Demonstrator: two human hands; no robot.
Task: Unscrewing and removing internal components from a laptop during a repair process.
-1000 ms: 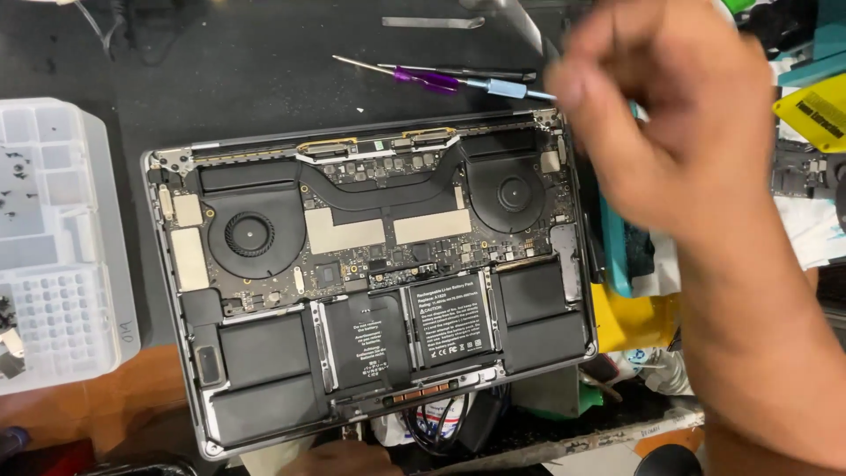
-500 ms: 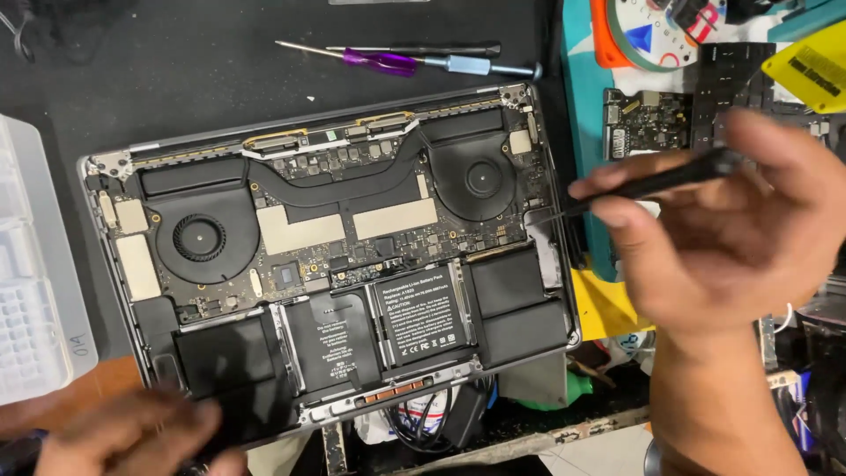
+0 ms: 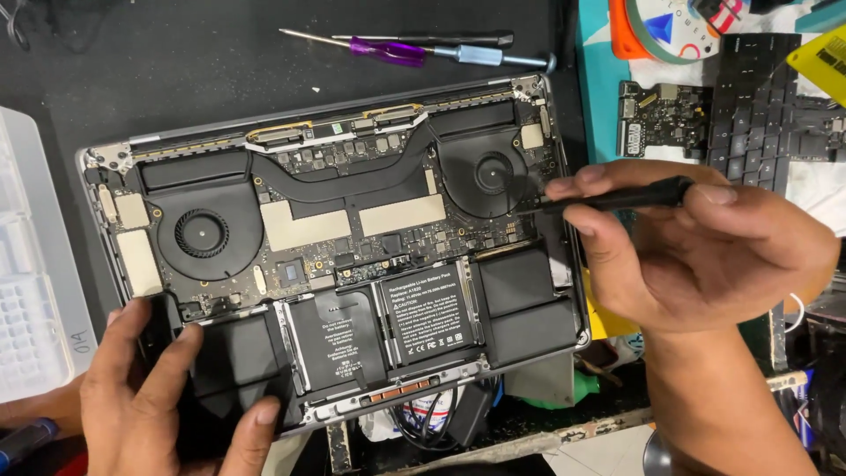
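An opened laptop (image 3: 344,256) lies bottom-up on a dark mat, showing two fans, a heat pipe, the board and black battery cells. My right hand (image 3: 696,256) pinches a thin black screwdriver (image 3: 617,199) held level, its tip over the board just below the right fan (image 3: 493,173). My left hand (image 3: 154,397) rests flat on the lower left battery cell and steadies that corner of the case.
A purple-handled screwdriver (image 3: 388,48) and a black-and-silver one (image 3: 476,55) lie above the laptop. A white compartment tray (image 3: 31,264) sits at the left. A loose circuit board (image 3: 661,119) and a black keyboard (image 3: 767,115) lie at the right, with clutter below.
My right hand came down from above the laptop and brought the screwdriver tip to the board near the right fan. My left hand moved up onto the lower left corner.
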